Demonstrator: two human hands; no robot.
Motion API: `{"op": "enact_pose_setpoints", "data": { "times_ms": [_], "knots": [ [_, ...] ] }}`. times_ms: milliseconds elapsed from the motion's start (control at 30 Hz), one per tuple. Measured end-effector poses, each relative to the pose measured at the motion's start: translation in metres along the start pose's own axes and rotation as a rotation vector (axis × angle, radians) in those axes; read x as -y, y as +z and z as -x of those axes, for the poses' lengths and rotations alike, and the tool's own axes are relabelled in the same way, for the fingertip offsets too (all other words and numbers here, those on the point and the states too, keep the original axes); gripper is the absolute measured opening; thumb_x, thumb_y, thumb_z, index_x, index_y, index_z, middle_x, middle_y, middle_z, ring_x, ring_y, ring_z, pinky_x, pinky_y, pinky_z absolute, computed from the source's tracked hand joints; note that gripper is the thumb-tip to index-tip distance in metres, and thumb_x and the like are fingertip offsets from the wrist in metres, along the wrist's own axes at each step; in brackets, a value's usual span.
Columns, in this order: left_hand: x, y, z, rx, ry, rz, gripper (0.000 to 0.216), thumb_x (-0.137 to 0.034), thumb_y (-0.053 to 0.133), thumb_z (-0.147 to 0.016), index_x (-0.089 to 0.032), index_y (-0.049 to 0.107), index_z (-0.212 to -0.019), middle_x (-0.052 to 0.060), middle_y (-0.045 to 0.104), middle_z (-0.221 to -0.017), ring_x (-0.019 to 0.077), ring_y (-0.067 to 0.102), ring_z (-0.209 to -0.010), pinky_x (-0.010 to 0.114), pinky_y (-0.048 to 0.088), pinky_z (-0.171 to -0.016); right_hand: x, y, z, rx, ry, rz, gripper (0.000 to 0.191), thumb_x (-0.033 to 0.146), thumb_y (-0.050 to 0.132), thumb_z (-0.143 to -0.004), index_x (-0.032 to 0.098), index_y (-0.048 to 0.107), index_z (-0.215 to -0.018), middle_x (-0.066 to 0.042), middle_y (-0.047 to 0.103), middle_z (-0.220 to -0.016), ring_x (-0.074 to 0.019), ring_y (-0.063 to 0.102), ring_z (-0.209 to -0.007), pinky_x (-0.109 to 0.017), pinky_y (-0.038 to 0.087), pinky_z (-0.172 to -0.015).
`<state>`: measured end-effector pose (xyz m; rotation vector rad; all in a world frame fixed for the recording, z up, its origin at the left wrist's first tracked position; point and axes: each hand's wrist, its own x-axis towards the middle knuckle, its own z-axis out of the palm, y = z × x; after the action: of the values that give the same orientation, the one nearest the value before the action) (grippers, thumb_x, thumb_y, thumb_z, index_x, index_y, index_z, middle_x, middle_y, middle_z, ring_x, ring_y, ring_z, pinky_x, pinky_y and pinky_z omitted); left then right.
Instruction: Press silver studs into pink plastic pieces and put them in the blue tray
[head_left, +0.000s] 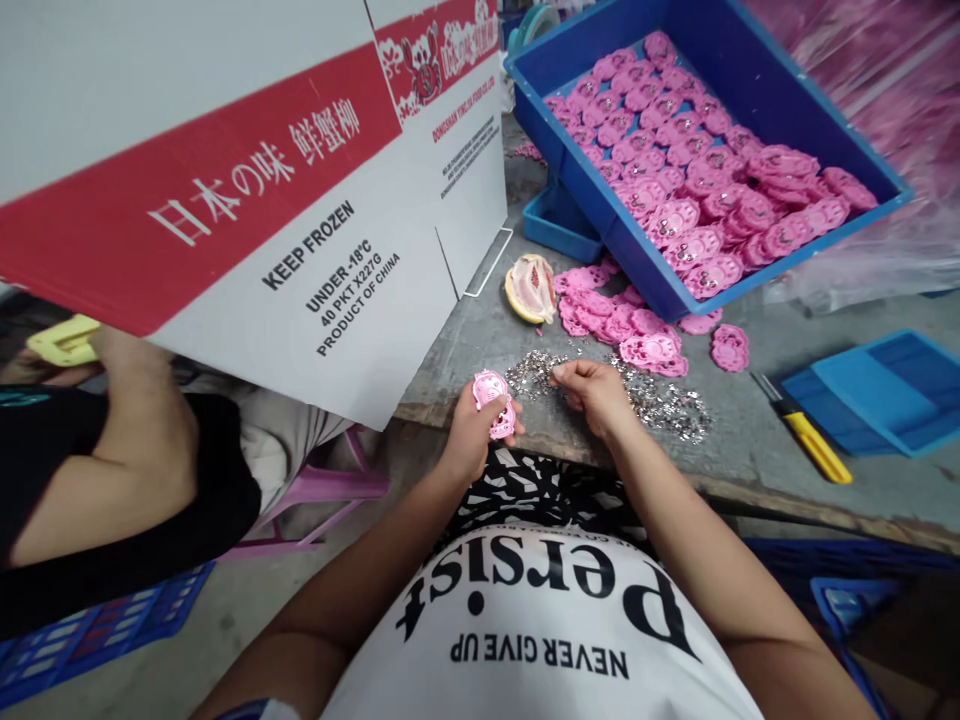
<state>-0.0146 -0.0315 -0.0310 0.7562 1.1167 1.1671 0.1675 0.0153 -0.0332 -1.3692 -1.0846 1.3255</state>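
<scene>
My left hand [471,432] is closed around a small pink plastic piece [493,400], held just over the near edge of the grey table [750,430]. My right hand [592,392] pinches at a scattered heap of tiny silver bits [660,400] on the table; what sits between its fingertips is too small to make out. Loose pink pieces [622,320] lie in a pile just beyond the silver heap. A blue tray [637,260], propped at a tilt, holds many more pink pieces [697,170].
A large white and red cardboard box [300,200] stands at the left. A peeled fruit piece [531,288] lies by the pile. A yellow-handled utility knife [814,440] and empty blue trays [885,395] sit at right. Another person's arm [135,440] is at the left.
</scene>
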Motion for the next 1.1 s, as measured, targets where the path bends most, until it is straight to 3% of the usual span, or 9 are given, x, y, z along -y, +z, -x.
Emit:
{"op": "enact_pose_setpoints", "data": {
  "times_ms": [100,167,267,367,667,933,1100],
  "knots": [
    [0.000,-0.002,0.001,0.002,-0.002,0.004,0.048,-0.039,0.077,-0.075,-0.020,0.046,-0.105,0.001,0.070,-0.077,0.0161,0.066,-0.052,0.023,0.046,-0.039,0.007,-0.019,0.013,-0.033,-0.210,0.587,0.017,0.032,0.069,-0.085,0.019,0.076,-0.093,-0.007,0.075,-0.093,-0.0186,0.064,-0.076,-0.031,0.048,-0.070],
    [0.000,-0.004,0.001,0.009,-0.007,0.010,0.045,-0.038,0.076,-0.076,-0.020,0.046,-0.104,0.001,0.070,-0.077,0.0160,0.066,-0.053,0.023,0.047,-0.040,0.012,-0.047,0.030,-0.049,-0.285,0.959,0.023,0.024,0.062,-0.089,0.019,0.076,-0.107,-0.010,0.074,-0.108,-0.0230,0.067,-0.093,-0.034,0.049,-0.080],
    [0.001,-0.006,0.000,0.019,-0.015,0.007,0.045,-0.038,0.076,-0.077,-0.020,0.045,-0.104,0.001,0.070,-0.078,0.0165,0.067,-0.054,0.024,0.048,-0.041,0.014,-0.097,0.059,-0.223,-0.170,1.250,0.027,0.032,0.061,-0.093,0.021,0.074,-0.113,-0.010,0.073,-0.111,-0.0244,0.069,-0.092,-0.033,0.047,-0.074],
    [0.002,-0.003,-0.001,0.025,-0.017,-0.006,0.045,-0.038,0.077,-0.076,-0.021,0.045,-0.104,0.001,0.070,-0.077,0.0165,0.067,-0.052,0.024,0.047,-0.042,0.008,-0.122,0.077,-0.200,-0.061,1.441,0.028,0.038,0.064,-0.092,0.021,0.074,-0.113,-0.011,0.072,-0.109,-0.0254,0.069,-0.091,-0.033,0.045,-0.069],
    [0.001,0.000,0.002,0.040,0.000,-0.034,0.047,-0.039,0.076,-0.075,-0.019,0.047,-0.105,0.001,0.071,-0.076,0.0169,0.066,-0.052,0.023,0.047,-0.040,0.000,-0.074,0.042,-0.189,-0.125,1.465,0.027,0.022,0.048,-0.098,0.018,0.074,-0.101,-0.012,0.075,-0.105,-0.0261,0.068,-0.097,-0.032,0.043,-0.073],
    [-0.001,-0.001,0.009,0.024,0.000,-0.010,0.047,-0.040,0.077,-0.075,-0.020,0.047,-0.105,0.001,0.071,-0.076,0.0165,0.066,-0.052,0.023,0.047,-0.041,0.004,-0.101,0.043,-0.316,-0.055,1.312,0.026,0.024,0.052,-0.093,0.019,0.075,-0.105,-0.014,0.078,-0.104,-0.0245,0.070,-0.084,-0.032,0.042,-0.069],
    [-0.005,0.008,0.007,0.062,0.006,-0.030,0.047,-0.040,0.077,-0.075,-0.020,0.047,-0.105,0.001,0.071,-0.077,0.0166,0.067,-0.052,0.023,0.047,-0.040,-0.002,-0.111,0.045,-0.292,-0.086,1.235,0.030,0.019,0.050,-0.092,0.018,0.076,-0.106,-0.014,0.078,-0.110,-0.0251,0.070,-0.092,-0.033,0.047,-0.078]
  ]
}}
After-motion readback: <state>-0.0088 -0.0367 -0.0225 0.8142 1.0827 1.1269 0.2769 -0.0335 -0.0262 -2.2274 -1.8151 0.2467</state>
